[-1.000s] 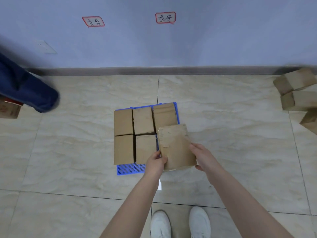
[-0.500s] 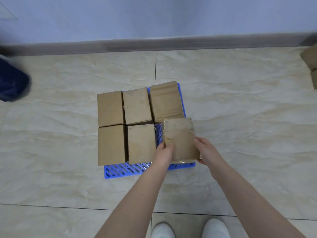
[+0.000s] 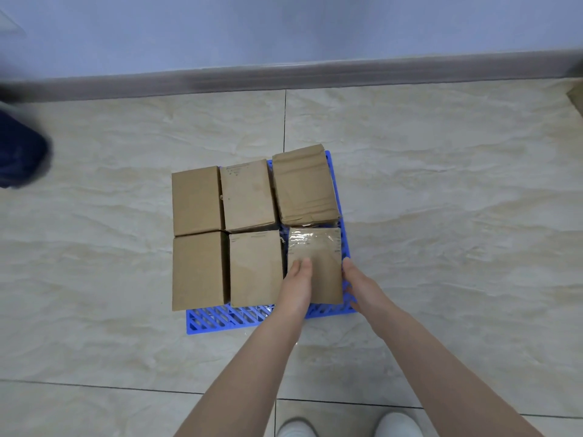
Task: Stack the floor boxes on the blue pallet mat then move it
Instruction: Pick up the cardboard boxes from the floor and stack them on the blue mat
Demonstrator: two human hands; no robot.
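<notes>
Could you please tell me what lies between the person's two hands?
The taped box, on the blue mat; the head view shows it.

blurred dark blue shape [image 3: 19,156] cut by the left edge, box corner [image 3: 578,100] cut by the right edge, white shoes [image 3: 296,428] cropped at bottom, blue pallet mat [image 3: 227,318] mostly hidden under cardboard boxes [image 3: 197,200], fingers of the right hand [image 3: 362,288] hidden beside the near right box [image 3: 318,257]
</notes>
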